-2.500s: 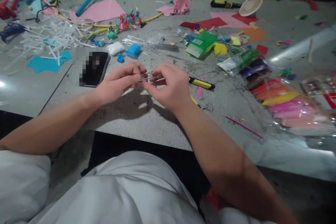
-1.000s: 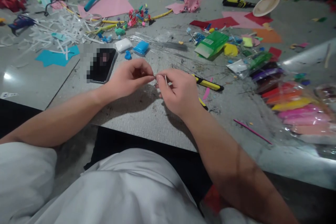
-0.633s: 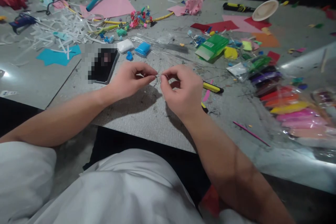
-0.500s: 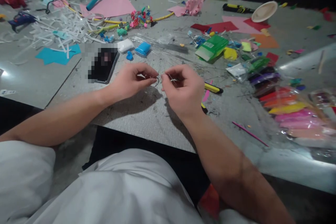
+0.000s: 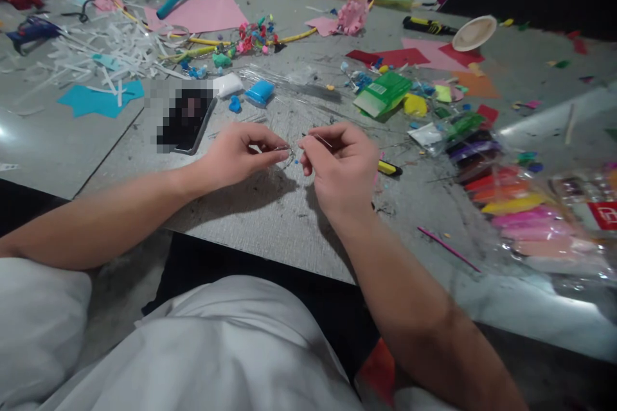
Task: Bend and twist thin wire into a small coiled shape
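My left hand (image 5: 236, 154) is closed in a pinch, with a thin wire (image 5: 291, 155) between thumb and fingertips; its end bends in small loops. Just to its right, my right hand (image 5: 344, 170) pinches another thin, straight length of wire (image 5: 324, 140). The fingertips are slightly apart, above the grey table (image 5: 260, 241). Whether the two wires join is too fine to tell. A phone (image 5: 195, 125) lies beyond my left wrist, near a blue packet (image 5: 260, 94), a white packet (image 5: 229, 85) and a small blue lump (image 5: 234, 104). A yellow-black cutter (image 5: 389, 168) is partly hidden behind my right hand.
White paper strips (image 5: 106, 64) and a turquoise paper piece (image 5: 99, 99) lie at the left. A green packet (image 5: 384, 93) sits beyond my right hand. Bagged coloured clay (image 5: 520, 205) and a purple stick (image 5: 448, 248) are at the right. A paper bowl (image 5: 475, 33) stands farther back.
The fingertips have drawn a little apart, my right hand moving slightly right. Both hands keep their pinch. The view has shifted slightly, and more of the bagged clay shows.
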### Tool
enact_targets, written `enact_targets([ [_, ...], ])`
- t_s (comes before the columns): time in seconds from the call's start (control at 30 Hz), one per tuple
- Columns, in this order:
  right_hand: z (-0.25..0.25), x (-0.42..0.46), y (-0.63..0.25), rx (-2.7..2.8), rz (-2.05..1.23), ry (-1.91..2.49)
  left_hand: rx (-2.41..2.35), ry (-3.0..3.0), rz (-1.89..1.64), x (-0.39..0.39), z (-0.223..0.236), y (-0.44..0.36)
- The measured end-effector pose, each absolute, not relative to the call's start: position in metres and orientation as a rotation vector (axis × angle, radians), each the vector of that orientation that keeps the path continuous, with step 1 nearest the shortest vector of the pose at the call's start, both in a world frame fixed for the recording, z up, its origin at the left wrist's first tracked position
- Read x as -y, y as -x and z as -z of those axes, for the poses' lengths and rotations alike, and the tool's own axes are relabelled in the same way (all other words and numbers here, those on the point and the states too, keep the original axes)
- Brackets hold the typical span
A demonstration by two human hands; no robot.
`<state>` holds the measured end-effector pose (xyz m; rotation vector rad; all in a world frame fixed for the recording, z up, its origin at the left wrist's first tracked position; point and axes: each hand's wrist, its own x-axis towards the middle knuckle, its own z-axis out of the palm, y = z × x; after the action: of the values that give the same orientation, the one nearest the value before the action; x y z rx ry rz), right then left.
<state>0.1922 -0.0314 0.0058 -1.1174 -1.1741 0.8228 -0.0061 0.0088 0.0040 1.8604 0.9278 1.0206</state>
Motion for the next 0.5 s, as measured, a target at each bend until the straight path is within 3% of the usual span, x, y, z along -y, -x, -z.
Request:
enact_targets([
  [0.5,-0.0087,0.0416,-0.1913,1.309,-0.808,1.034,-0.909,-1.750,-0.959,-0.0045,-0.0081,0.0061],
])
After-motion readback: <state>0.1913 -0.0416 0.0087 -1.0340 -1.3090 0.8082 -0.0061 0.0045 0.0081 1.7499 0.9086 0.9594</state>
